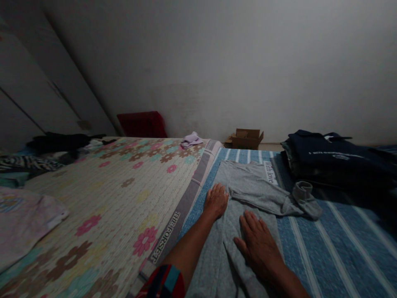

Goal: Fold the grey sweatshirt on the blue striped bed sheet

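Pressing down at the bottom centre of the frame, the right hand (259,244) lies flat, palm down, on a grey knitted long-sleeved top (248,188). Its fingers are stretched out and slightly spread, and it grips nothing. The left hand (215,201) is a little higher and to the left. It is also flat on the fabric with the fingers open, resting near the garment's left edge, and its forearm comes out of a red and blue striped sleeve (164,283) at the bottom edge.

The grey top is spread out in the centre of the frame on a blue sheet with white stripes (341,248). One of its arms is folded across the body towards the right, ending in a ribbed cuff (303,192).

Filling the left half of the frame is a cream woven mat printed with pink and brown flowers (124,194), its grey border touching the sheet. A pale patterned cloth (25,219) lies on the mat at the lower left.

Higher on the right, a stack of dark folded clothes with a navy piece on top (335,159) sits on the sheet, near the cuff. At the mat's far edge lie a small lilac cloth (190,140) and, at the far left, a heap of dark garments (58,142). Behind them, against the plain grey wall (217,62), are an open brown cardboard box (246,138) and a dark red object (142,124).
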Tool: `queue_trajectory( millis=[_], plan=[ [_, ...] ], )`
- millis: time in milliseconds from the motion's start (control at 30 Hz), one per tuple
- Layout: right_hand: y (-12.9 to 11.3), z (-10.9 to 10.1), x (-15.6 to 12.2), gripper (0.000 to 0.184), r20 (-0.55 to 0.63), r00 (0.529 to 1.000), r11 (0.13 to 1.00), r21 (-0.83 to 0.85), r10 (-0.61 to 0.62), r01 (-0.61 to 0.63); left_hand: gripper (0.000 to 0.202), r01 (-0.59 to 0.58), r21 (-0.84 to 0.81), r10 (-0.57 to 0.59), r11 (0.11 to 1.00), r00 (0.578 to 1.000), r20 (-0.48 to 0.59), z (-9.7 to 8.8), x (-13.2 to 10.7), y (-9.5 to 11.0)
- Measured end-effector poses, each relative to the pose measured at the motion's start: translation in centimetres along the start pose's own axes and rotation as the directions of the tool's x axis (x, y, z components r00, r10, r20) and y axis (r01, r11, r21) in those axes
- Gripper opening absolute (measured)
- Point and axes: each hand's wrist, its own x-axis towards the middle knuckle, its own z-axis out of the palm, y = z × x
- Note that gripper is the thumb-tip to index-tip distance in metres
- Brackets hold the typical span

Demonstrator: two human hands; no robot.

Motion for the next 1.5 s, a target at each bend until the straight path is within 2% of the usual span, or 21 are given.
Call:
queue_trajectory(
  millis=[733, 1033, 1500],
  plan=[
    [0.06, 0.12, 0.0, 0.065, 0.003, 1.0, 1.0, 0.009, 0.004, -0.004, 0.052, -0.005, -0.001, 0.005, 1.0, 1.0, -0.021, 0.33, 0.07, -0.18],
    [0.24, 0.7, -0.09, 0.063, -0.067, 0.998, 1.0, -0.014, -0.017, 0.017, 0.052, -0.008, 0.005, 0.008, 1.0, 0.999, -0.038, 0.68, 0.2, -0.24],
    [0.1, 0.18, 0.02, 0.065, -0.011, 1.0, 1.0, -0.007, -0.008, 0.007, 0.052, 0.006, 0.011, -0.006, 1.0, 1.0, -0.018, 0.37, 0.12, -0.14]
  ],
)
